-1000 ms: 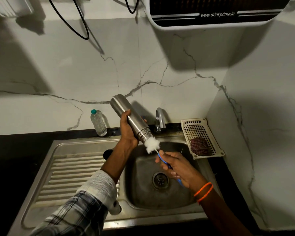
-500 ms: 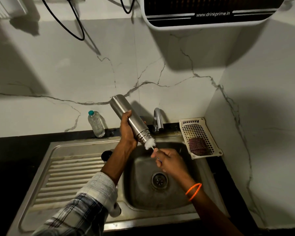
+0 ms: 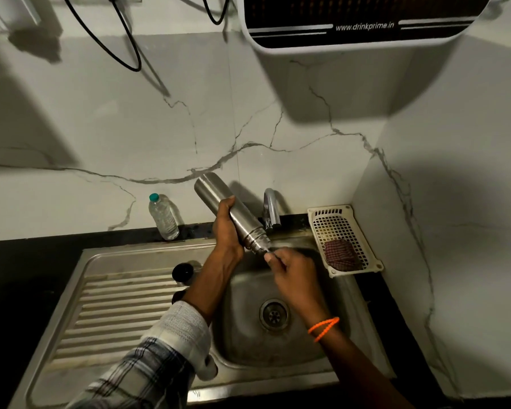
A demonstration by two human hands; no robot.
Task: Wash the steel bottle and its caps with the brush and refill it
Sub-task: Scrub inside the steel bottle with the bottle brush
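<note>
Marble-veined white wall tiles back a steel sink [image 3: 148, 261] set in a dark counter, and I am looking down on it from the head camera. My left hand [image 3: 226, 228] has its fingers wrapped round the middle of the steel bottle [image 3: 233, 215], which I hold tilted over the basin, base up toward the wall and threaded mouth pointing down to the right. My right hand [image 3: 291, 270] sits right at that mouth, fingers curled tight on what I take to be the brush handle; the brush itself is hidden, so I cannot tell how deep it sits. An orange band [image 3: 323, 327] circles that wrist. On the ribbed draining board lies a dark round cap [image 3: 183, 271], partly behind my left forearm. Just behind the bottle stands the curved tap [image 3: 270, 208]. A clear plastic bottle [image 3: 163, 216] with a green lid stands by the wall on the left, and a cream basket [image 3: 340, 219] holding a checked cloth [image 3: 341, 255] sits to the right. A water purifier [image 3: 363, 22] hangs above.
</note>
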